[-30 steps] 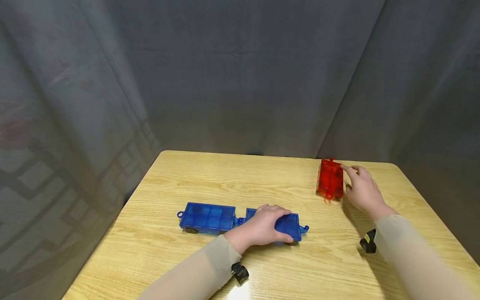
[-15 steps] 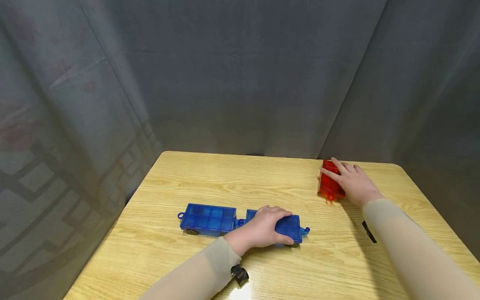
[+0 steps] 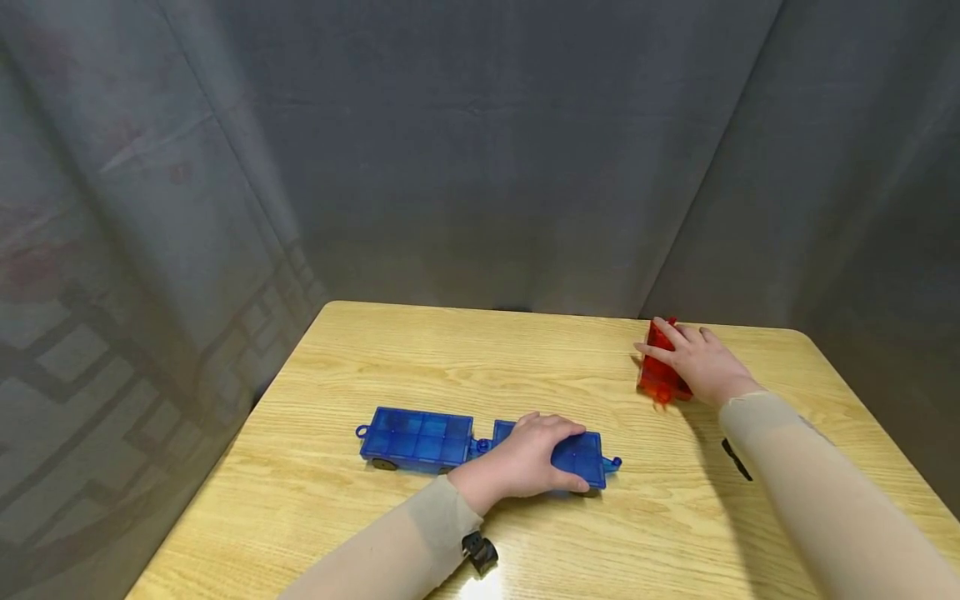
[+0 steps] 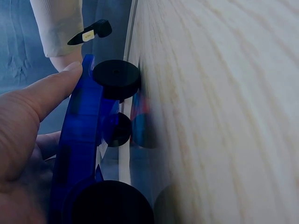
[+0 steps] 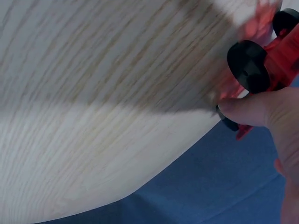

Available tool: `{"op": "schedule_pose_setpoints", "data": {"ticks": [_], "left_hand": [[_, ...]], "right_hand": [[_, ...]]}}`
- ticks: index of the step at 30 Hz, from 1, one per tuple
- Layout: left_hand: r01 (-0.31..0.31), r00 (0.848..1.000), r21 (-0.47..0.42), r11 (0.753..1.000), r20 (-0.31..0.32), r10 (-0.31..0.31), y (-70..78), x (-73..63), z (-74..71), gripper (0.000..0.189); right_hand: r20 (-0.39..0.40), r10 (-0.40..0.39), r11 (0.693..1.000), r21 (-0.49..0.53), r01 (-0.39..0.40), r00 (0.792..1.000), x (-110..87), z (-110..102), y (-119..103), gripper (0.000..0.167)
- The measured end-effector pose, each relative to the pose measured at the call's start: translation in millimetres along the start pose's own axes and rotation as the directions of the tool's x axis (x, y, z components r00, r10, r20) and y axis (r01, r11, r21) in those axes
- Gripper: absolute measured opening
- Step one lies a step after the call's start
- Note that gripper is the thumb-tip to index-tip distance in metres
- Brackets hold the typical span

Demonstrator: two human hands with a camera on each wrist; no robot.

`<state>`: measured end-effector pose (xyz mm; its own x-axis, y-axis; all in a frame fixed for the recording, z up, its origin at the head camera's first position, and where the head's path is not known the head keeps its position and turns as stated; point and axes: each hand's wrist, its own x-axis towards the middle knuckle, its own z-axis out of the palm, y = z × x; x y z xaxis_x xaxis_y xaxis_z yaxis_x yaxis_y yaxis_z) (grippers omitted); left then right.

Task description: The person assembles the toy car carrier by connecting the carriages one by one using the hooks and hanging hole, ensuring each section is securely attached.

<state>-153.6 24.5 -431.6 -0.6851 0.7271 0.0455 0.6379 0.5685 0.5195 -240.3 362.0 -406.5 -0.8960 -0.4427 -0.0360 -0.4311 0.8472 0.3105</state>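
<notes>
Two translucent blue toy train cars with black wheels stand end to end on the table, linked at a peg and ring. My left hand [image 3: 525, 457] grips the right blue car [image 3: 579, 454] from above, thumb on its near side; the left wrist view shows the thumb along the car's edge. The left blue car [image 3: 420, 437] is untouched. At the far right, my right hand [image 3: 703, 363] lies across a translucent red toy train car [image 3: 658, 385], its fingers reaching over the far left side. In the right wrist view the thumb [image 5: 247, 109] presses beside its wheels.
A light wooden table [image 3: 465, 358] carries all the cars; the red one stands close to its back edge. Grey curtains [image 3: 480, 158] hang behind and at both sides. Each sleeve bears a black wrist camera, the left one [image 3: 480, 550] near the table's front.
My right hand has moved left from the red car's right side and now spans its top. The red car has shifted and turned very slightly. My left hand and the blue cars stay put.
</notes>
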Motion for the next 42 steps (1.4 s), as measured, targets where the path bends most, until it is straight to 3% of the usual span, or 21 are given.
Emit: {"op": "schedule_pose_setpoints", "data": {"ticks": [9, 17, 24, 28, 35, 42], "left_hand": [[-0.016, 1.000, 0.007, 1.000, -0.010, 0.016, 1.2, -1.7, -2.0, 0.074], [-0.023, 1.000, 0.004, 1.000, -0.006, 0.023, 2.4, -1.6, -2.1, 0.074], [-0.019, 1.000, 0.001, 1.000, -0.001, 0.019, 2.3, 0.8, -2.0, 0.074], [-0.014, 1.000, 0.001, 1.000, 0.006, 0.014, 1.8, 2.1, -1.8, 0.074], [-0.008, 1.000, -0.008, 1.000, 0.010, 0.008, 0.3, 5.1, -2.5, 0.073], [-0.004, 1.000, -0.012, 1.000, 0.003, 0.004, -2.7, 7.1, -0.7, 0.074]], "right_hand": [[-0.040, 0.021, 0.997, 0.072, -0.018, 0.999, 0.1, -7, 1, 0.086], [-0.034, 0.051, 0.986, 0.162, -0.045, 0.998, 0.4, -16, -8, 0.086], [-0.044, 0.088, 0.969, 0.237, -0.075, 0.995, -0.9, -29, -18, 0.076], [-0.044, 0.106, 0.954, 0.288, -0.090, 0.993, -3.5, -35, -24, 0.074], [-0.108, 0.086, 0.917, 0.397, -0.036, 0.990, -15.6, -48, -32, 0.072], [-0.131, 0.127, 0.882, 0.469, -0.051, 0.983, -34.3, -56, -32, 0.077]]}}
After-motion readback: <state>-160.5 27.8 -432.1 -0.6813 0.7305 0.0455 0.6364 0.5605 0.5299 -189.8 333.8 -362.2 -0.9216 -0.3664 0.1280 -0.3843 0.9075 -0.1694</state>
